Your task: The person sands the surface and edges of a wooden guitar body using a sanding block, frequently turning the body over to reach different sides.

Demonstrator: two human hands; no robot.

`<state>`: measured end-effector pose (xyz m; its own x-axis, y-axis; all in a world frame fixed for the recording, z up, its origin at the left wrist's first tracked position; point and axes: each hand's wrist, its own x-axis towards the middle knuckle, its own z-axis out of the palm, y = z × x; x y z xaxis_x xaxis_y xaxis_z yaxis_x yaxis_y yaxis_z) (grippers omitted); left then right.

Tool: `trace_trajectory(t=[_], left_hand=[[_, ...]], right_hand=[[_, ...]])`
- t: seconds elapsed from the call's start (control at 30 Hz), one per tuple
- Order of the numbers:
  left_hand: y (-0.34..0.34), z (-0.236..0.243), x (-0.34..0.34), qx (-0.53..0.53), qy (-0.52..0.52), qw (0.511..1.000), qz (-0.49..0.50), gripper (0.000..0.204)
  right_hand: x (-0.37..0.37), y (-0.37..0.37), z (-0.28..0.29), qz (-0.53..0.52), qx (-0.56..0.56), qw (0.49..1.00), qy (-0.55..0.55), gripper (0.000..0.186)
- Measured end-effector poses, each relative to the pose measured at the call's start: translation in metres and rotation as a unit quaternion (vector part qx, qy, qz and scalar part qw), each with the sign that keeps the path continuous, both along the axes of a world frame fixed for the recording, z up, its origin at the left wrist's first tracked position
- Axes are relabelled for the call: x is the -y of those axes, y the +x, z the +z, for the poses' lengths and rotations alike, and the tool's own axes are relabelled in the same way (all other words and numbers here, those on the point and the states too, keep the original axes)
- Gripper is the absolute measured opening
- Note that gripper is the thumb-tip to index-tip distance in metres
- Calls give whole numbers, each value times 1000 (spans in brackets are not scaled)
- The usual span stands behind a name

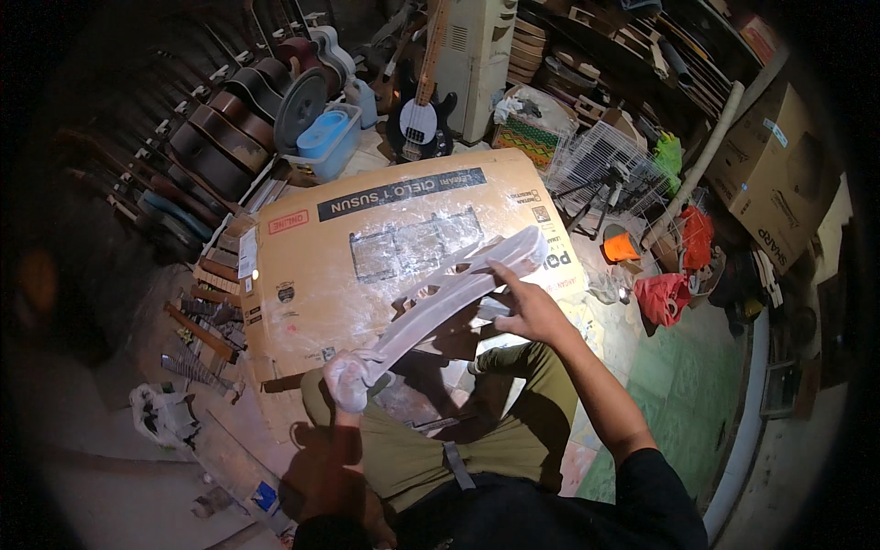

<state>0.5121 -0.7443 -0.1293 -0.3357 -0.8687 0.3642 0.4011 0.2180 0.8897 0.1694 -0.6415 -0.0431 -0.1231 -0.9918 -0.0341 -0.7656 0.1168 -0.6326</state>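
the pale curved piece [429, 317] slants above the near part of the cardboard [316, 335]; the left hand [348, 380] clasps its near-left end, the right hand [532, 307] touches its far-right part, thumb spread, pinch unclear. probably stiff, lightish, dusty-slick; rims suit holding.

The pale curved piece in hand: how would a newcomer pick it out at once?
Start at the large flat cardboard in the middle. Over its near side, a long curved piece slants from the left hand up past the right hand. Its chalky paleness sets it apart from the brown cardboard and olive trousers around it.
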Motion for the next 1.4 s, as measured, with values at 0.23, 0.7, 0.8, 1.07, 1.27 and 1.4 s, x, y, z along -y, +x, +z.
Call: trace_trajectory(t=[0.23,0.7,0.8,1.07,1.27,1.4], left_hand=[[15,-8,8,193,40,972,127,37],[-141,32,35,574,-170,798,68,45],[-134,36,40,573,-175,800,39,51],[-125,47,35,565,-186,804,7,47],[-180,54,36,482,-198,852,50,64],[-214,61,50,495,-205,842,66,45]], right_hand=[[47,24,25,6,-71,995,72,107],[29,4,27,-22,241,970,-30,77],[18,-18,36,-211,441,871,-49,53],[36,-16,10,-254,72,935,-239,40],[46,6,27,-210,-92,943,-240,47],[46,20,23,-185,-118,943,-252,46]])
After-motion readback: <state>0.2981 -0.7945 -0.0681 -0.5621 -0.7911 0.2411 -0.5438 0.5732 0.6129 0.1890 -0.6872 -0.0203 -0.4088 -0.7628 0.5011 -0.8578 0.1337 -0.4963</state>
